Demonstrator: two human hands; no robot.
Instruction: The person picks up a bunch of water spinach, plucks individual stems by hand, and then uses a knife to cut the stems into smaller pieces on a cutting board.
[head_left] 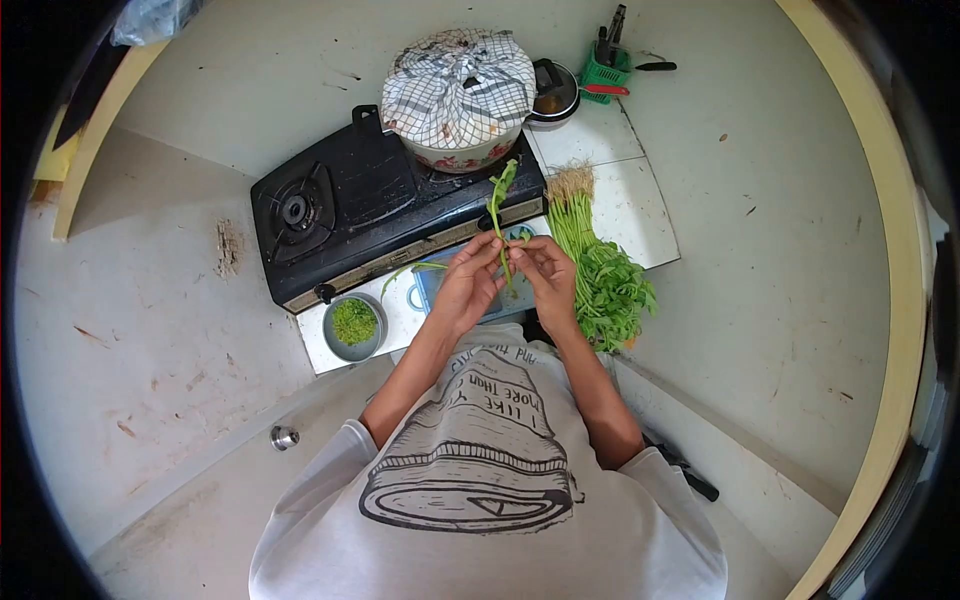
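Note:
A green vegetable stem (494,203) stands nearly upright between my two hands, its leafy tip pointing toward the stove. My left hand (466,283) pinches it with thumb and fingers. On the other side, my right hand (545,276) grips the same stem with its fingertips, close to the left thumb. Beneath the hands lies a blue cutting board (431,284), partly hidden by them, with bits of green on it. To the right of my right hand rests a large bunch of leafy greens (610,285), roots toward the back. Left of the board, a grey bowl (366,352) holds small chopped green pieces (354,321).
A black two-burner stove (345,205) spans the back. On its right burner sits a flowered pot (455,158) covered by a checked cloth (460,85). Behind the greens are a lidded pan (553,95) and a green basket (604,72) of utensils.

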